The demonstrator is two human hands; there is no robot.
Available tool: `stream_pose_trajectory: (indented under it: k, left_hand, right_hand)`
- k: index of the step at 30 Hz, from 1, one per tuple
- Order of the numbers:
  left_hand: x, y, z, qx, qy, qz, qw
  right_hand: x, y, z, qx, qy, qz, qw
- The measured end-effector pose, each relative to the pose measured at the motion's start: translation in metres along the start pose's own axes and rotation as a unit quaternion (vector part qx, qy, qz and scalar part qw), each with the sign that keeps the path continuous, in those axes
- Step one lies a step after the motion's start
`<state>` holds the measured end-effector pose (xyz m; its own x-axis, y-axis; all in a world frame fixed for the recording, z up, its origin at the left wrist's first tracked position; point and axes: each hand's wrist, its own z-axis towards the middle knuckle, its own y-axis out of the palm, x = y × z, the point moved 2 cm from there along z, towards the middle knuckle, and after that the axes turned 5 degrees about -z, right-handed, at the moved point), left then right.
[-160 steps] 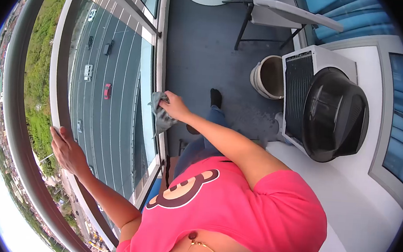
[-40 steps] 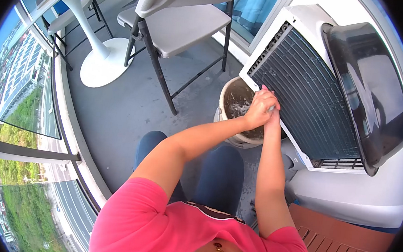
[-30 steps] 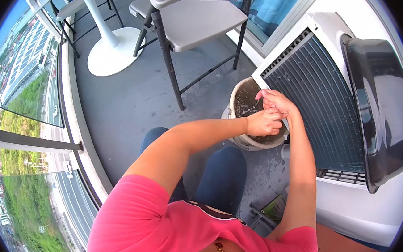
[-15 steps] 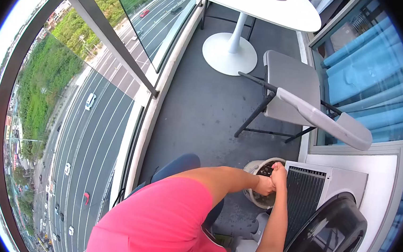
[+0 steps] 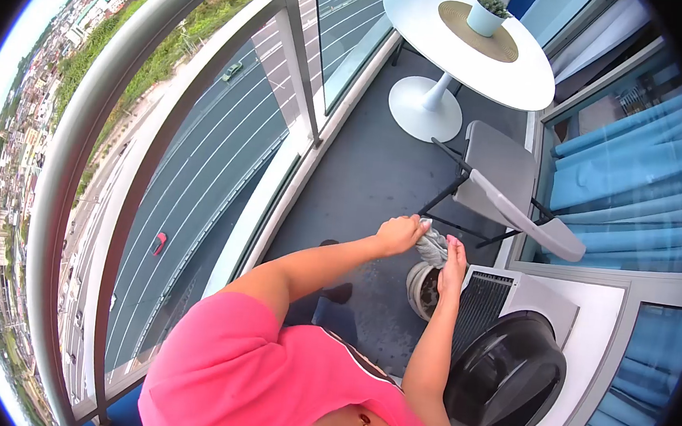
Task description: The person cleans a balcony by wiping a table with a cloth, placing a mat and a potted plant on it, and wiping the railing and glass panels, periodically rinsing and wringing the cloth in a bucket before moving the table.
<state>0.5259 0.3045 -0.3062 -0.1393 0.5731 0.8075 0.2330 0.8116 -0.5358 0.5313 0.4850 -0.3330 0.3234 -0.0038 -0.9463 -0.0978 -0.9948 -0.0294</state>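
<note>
A grey, bunched and twisted cloth (image 5: 433,247) is stretched between my two hands, above a round pale pot (image 5: 415,292). Gripping its left end is my left hand (image 5: 402,235), fingers closed. On the other side, my right hand (image 5: 453,268) has its fingers curled around the cloth's right part, palm side partly hidden. The pot stands on the dark floor, with dark contents partly showing inside; its right side is covered by my right forearm.
Right of the pot is a boxy grilled unit (image 5: 484,303) with a glossy black plastic tub-like object (image 5: 508,374) beside it. A grey folding chair (image 5: 498,165) and a white round table (image 5: 521,67) with a potted plant (image 5: 487,15) are farther off. A metal railing (image 5: 58,191) runs along the left.
I have straightened up, and both hands have risen from the pot. The grey cloth now shows between them. My view has shifted, bringing in the potted plant and the railing's top.
</note>
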Motion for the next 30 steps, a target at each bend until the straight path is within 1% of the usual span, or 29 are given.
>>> stream_pose_trajectory:
  k: [1,2,4,5,6,7,8,9,11,12,14,15,17,18,20,22,24,26,28,29,30]
  left_hand:
    - [-0.004,-0.012,-0.007,0.048,0.004,-0.008,0.999]
    - [-0.009,-0.021,-0.015,0.095,0.006,-0.016,0.995]
    - [-0.015,-0.039,-0.028,0.137,0.066,-0.034,0.988]
    - [-0.018,-0.045,-0.038,0.155,0.095,-0.043,0.982]
    - [-0.016,-0.054,-0.049,0.147,0.058,-0.043,0.986]
    - [-0.007,-0.068,-0.064,0.138,0.023,-0.043,0.989]
    - [-0.004,-0.078,-0.075,0.128,-0.010,-0.040,0.991]
    - [-0.007,-0.082,-0.083,0.140,0.004,-0.037,0.989]
    - [-0.005,-0.093,-0.107,0.153,0.040,-0.030,0.987]
    - [-0.003,-0.098,-0.123,0.155,0.057,-0.025,0.986]
    - [0.000,-0.107,-0.158,0.094,0.059,-0.037,0.993]
    - [-0.001,-0.112,-0.174,0.068,0.062,-0.044,0.995]
    - [-0.010,-0.123,-0.212,0.163,0.117,-0.020,0.979]
    - [-0.015,-0.131,-0.231,0.213,0.145,-0.007,0.966]
    - [-0.025,-0.151,-0.275,0.318,0.105,0.021,0.942]
    - [-0.054,-0.160,-0.315,0.388,0.026,0.031,0.921]
    - [-0.096,-0.162,-0.349,0.401,-0.094,0.016,0.911]
    - [-0.130,-0.160,-0.377,0.382,-0.173,0.011,0.908]
    - [-0.146,-0.152,-0.394,0.387,-0.225,-0.016,0.894]
    - [-0.149,-0.150,-0.399,0.372,-0.244,-0.014,0.895]
    - [-0.150,-0.145,-0.405,0.357,-0.266,-0.013,0.895]
  right_hand:
    - [0.003,0.008,-0.003,-0.009,-0.015,-0.017,1.000]
    - [0.007,0.009,-0.008,-0.007,0.000,-0.089,0.996]
    - [0.009,0.022,-0.019,-0.020,0.041,-0.114,0.992]
    - [0.013,0.029,-0.027,-0.032,0.109,-0.080,0.990]
    - [0.013,0.040,-0.037,-0.043,0.174,-0.045,0.983]
    - [0.019,0.053,-0.044,-0.106,0.217,0.019,0.970]
    - [0.025,0.067,-0.051,-0.134,0.264,0.053,0.954]
    - [0.015,0.089,-0.064,-0.143,0.308,0.077,0.937]
    - [-0.014,0.129,-0.089,-0.155,0.357,0.173,0.905]
    - [-0.010,0.143,-0.087,-0.209,0.354,0.225,0.884]
    - [0.004,0.168,-0.076,-0.314,0.335,0.325,0.827]
    - [0.003,0.184,-0.076,-0.352,0.324,0.286,0.830]
    - [0.004,0.227,-0.088,-0.425,0.303,0.198,0.829]
    - [0.011,0.252,-0.087,-0.337,0.240,0.154,0.897]
    - [-0.011,0.296,-0.101,-0.278,0.126,0.126,0.944]
    - [-0.047,0.336,-0.132,-0.282,0.095,0.197,0.934]
    - [-0.061,0.384,-0.158,-0.282,-0.048,0.148,0.947]
    - [-0.081,0.422,-0.216,-0.303,-0.122,0.147,0.934]
    - [-0.069,0.449,-0.283,-0.314,-0.178,0.191,0.913]
    - [-0.047,0.458,-0.312,-0.322,-0.251,0.181,0.895]
    - [-0.036,0.464,-0.312,-0.349,-0.333,0.126,0.867]
